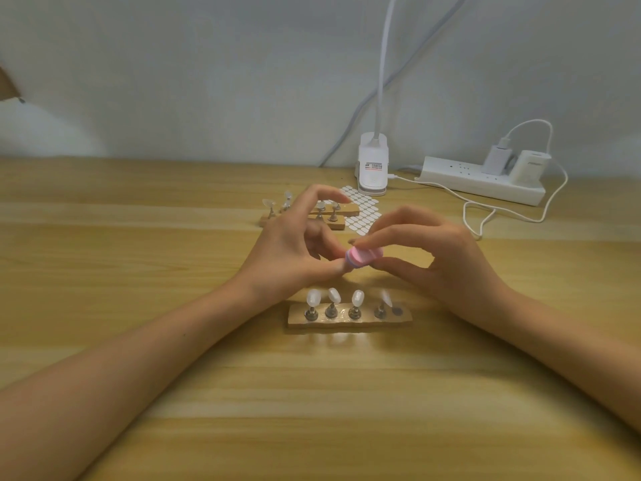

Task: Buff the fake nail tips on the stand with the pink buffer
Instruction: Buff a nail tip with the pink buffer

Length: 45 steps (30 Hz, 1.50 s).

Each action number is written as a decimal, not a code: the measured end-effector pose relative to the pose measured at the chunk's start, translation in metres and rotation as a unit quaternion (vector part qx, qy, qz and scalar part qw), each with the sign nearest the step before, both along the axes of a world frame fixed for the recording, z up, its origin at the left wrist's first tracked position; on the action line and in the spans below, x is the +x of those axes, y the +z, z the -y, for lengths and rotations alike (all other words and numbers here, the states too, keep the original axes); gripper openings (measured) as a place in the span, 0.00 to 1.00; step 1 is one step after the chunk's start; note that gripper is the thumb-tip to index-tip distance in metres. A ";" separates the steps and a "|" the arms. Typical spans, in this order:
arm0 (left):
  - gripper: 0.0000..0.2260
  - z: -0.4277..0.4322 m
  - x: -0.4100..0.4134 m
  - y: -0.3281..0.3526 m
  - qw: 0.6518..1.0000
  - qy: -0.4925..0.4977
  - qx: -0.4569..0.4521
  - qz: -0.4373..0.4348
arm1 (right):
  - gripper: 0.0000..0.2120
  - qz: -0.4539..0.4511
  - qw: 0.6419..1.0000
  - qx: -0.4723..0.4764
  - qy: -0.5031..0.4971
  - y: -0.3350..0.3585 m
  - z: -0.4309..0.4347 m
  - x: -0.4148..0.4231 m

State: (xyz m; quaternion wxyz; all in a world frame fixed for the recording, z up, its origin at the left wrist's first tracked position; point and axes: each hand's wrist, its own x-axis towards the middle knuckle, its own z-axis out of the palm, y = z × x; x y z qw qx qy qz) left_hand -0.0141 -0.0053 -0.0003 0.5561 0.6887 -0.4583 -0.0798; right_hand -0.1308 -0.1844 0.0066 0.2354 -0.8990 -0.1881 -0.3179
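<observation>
Pinching a pink buffer [364, 257], the right hand [440, 258] faces the left hand [288, 251] (grip unclear), which hides part of a farther stand [337, 223].

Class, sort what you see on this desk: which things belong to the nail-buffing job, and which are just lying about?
In the job: pink buffer, right hand pinching it, left hand beside it, near stand with four nail tips.

Lying about: far stands, sticker sheet, clip lamp, power strip, chargers.

Pink buffer [364, 257], light wood-grain table [173, 210]
</observation>
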 end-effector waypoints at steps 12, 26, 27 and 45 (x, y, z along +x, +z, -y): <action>0.27 -0.001 -0.002 0.002 1.000 0.004 -0.010 -0.008 | 0.12 0.010 0.999 0.040 -0.006 0.000 -0.001 -0.001; 0.23 -0.003 -0.003 0.004 0.999 -0.007 0.014 -0.030 | 0.11 -0.085 0.980 0.072 -0.162 0.000 0.025 0.000; 0.23 -0.003 -0.003 0.004 0.999 -0.009 0.016 -0.030 | 0.10 -0.108 0.979 0.055 -0.166 -0.003 0.027 0.000; 0.22 -0.003 0.000 0.002 0.998 0.000 -0.014 -0.065 | 0.04 -0.185 0.982 -0.036 -0.014 0.002 0.003 0.005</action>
